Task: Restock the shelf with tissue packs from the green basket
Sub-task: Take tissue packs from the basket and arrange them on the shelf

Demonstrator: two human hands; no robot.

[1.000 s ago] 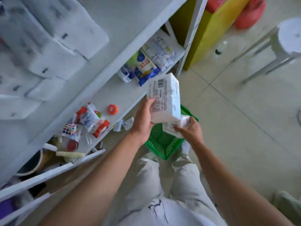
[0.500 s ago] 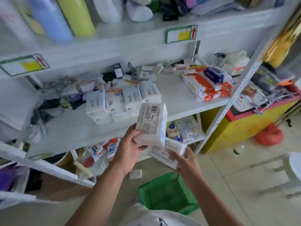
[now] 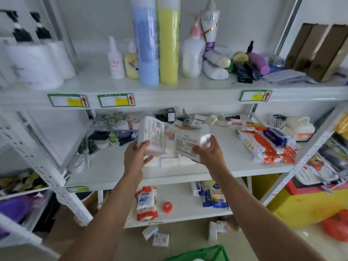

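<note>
Middle board of the white metal shelf (image 3: 235,166), both my arms reaching in over it.

My left hand (image 3: 135,157) grips a white plastic-wrapped tissue pack with printed label (image 3: 150,136), held upright; thumb on the near face, fingers curled under the lower end. It hangs above the board, touching nothing else that I can see.

Just right of it, my right hand (image 3: 209,150) clasps a second white tissue pack, lying tilted on its side (image 3: 188,143), fingers wrapped round its right end, label face toward me.

Below and between both packs: a row of white tissue packs already lying on the board (image 3: 169,162), partly hidden by my hands.

Further right on the same board, orange-and-white wipe packets (image 3: 267,147).

Bottom edge of view, on the floor: rim of the green plastic basket (image 3: 203,254), well apart from the shelf board.
</note>
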